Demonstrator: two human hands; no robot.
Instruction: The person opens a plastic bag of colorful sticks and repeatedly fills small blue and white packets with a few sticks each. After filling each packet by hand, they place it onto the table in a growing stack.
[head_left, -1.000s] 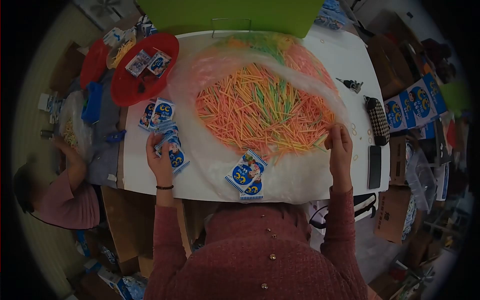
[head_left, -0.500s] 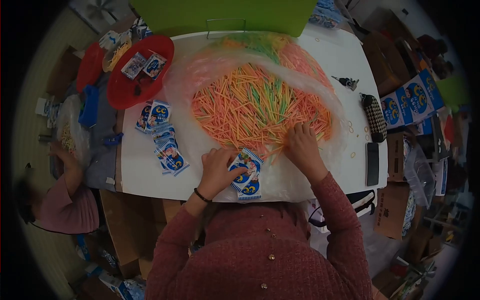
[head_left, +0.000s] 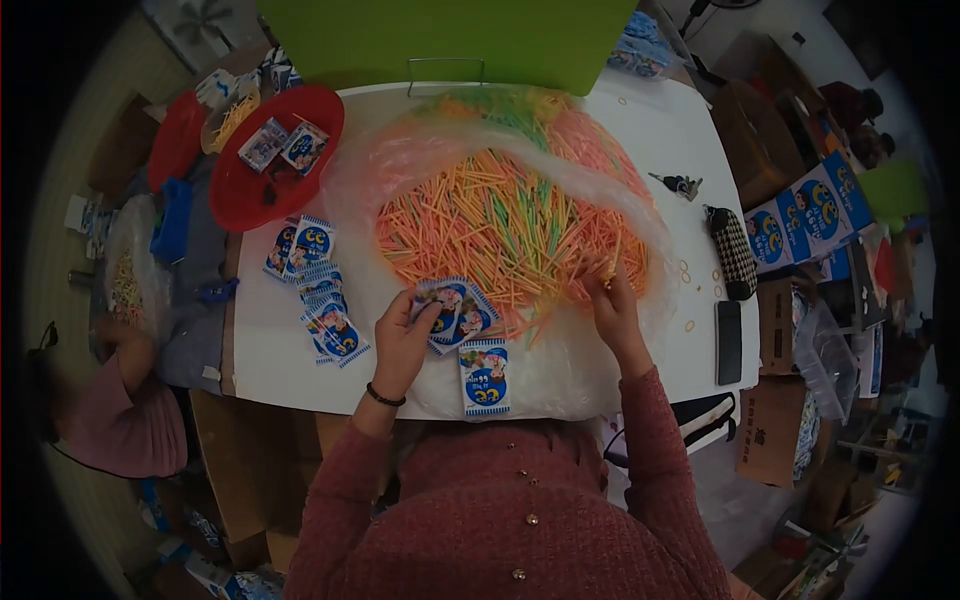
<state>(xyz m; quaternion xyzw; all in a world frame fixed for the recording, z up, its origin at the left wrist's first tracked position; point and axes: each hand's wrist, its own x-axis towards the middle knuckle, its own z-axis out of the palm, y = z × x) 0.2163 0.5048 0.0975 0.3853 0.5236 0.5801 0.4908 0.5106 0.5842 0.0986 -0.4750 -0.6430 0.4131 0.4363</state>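
Observation:
My left hand (head_left: 403, 345) pinches a small fan of blue-and-white printed packets (head_left: 462, 318) between thumb and fingers. Below them a single packet (head_left: 485, 380) lies flat on the clear plastic bag (head_left: 560, 375). At the right edge of a big heap of thin pink, orange, yellow and green sticks (head_left: 500, 220), my right hand (head_left: 615, 308) has its fingertips closed on a few sticks (head_left: 608, 270); how many is hidden. The heap lies in the opened bag on the white table (head_left: 270, 370).
More packets (head_left: 335, 330) lie left of the bag, below a red basin (head_left: 235, 190) holding two small packs. To the right are keys (head_left: 680, 186), rubber bands (head_left: 686, 272), a checked pouch (head_left: 733, 252) and a phone (head_left: 729, 343). A green panel (head_left: 440, 35) stands behind. A co-worker's arm (head_left: 130, 355) is at left.
My left hand has lifted a fan of packets up and left, leaving one packet lying on the bag. My right hand has shifted slightly, its fingertips now drawn together over the sticks.

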